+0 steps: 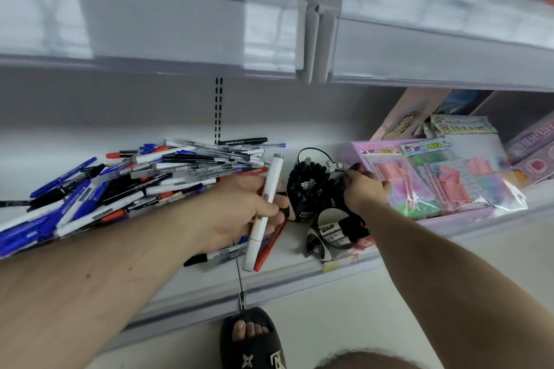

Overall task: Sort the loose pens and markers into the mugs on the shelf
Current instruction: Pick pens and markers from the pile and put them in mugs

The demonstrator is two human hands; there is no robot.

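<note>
Left hand (239, 207) out over the shelf (209, 275), fingers curled round a fat white marker (263, 213), thumb pressed across its barrel; marker tilted, grey cap up toward the back, lower end pointing at the front edge. Under the same hand, a red pen (268, 246) and a black-capped marker (209, 257) lying loose near the front edge. Big heap of loose pens and markers (120, 183) sprawled over the left half of the shelf, blue, black, white and red all jumbled, reaching nearly to the back wall. Right hand (364, 192) over at the rear mug (308, 186), fingertips pinched on something small at its right rim; exactly what, cannot tell. Rear mug packed with dark-capped markers standing upright. Just in front, touching or nearly so, a second mug (326, 237) by the front edge, holding a few black-and-white markers. Right of the mugs, a pink toy pack in clear wrap (425, 180) on a lilac box. Below the shelf edge, a black sandal (254, 341) on the floor.
</note>
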